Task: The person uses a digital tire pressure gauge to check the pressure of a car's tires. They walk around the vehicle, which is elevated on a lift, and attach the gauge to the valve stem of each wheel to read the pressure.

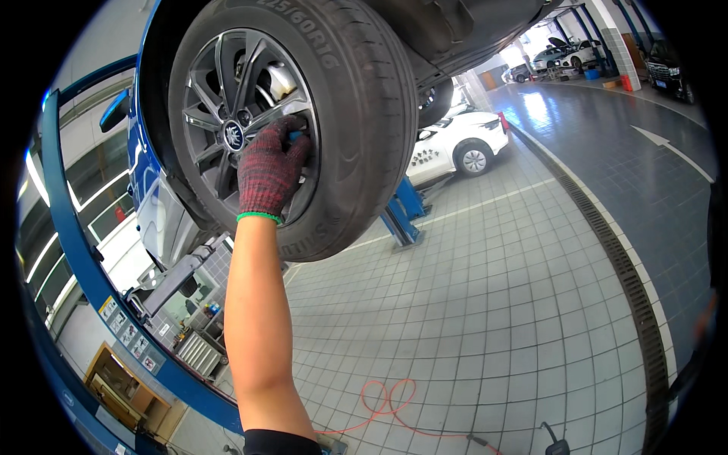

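Observation:
My left hand (271, 173), in a dark red and black knit glove with a green cuff, reaches up to a raised car wheel (364, 129). Its fingers are closed at the outer part of the spoked alloy rim (216, 106), just right of the centre cap (233, 135). Between thumb and fingers shows a small blue piece (294, 136); the glove hides most of it, so its kind cannot be made out. The black tyre is mounted on a blue car (155, 189) held off the floor. My right hand does not show clearly; only a blurred skin-toned patch sits at the right rim.
Blue lift posts (80, 220) stand at left, with a lift arm (178, 280) under the car. A red hose (387, 409) loops over the tiled floor near a black object (556, 444). Behind is a white car (462, 144); a drain grate (607, 235) runs along the right.

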`<state>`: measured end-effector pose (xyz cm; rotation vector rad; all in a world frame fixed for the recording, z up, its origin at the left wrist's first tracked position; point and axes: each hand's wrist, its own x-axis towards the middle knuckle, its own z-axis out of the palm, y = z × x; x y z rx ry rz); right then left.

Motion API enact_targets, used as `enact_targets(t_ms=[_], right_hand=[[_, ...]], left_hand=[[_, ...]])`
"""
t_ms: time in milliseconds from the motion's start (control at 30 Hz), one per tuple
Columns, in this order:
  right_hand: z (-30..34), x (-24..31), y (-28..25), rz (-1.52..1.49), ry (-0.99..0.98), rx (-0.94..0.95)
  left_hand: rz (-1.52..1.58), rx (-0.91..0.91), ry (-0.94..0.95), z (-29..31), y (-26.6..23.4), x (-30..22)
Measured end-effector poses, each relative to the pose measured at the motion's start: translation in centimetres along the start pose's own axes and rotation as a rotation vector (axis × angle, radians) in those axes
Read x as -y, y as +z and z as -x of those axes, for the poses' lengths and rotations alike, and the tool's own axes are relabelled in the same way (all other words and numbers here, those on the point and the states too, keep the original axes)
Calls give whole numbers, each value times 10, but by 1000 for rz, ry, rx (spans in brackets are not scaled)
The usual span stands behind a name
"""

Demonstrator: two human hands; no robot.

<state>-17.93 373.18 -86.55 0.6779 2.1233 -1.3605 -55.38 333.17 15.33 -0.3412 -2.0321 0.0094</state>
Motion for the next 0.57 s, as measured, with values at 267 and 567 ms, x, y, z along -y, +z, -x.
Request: enact_targets(t_ms=[267,567], right_hand=[[-1,2,-1,119,45,51],[-2,0,2,-129,205,134]], left_hand=[[-139,58,-52,-6,0,-6],[-157,90,-169,-12,-7,-3]])
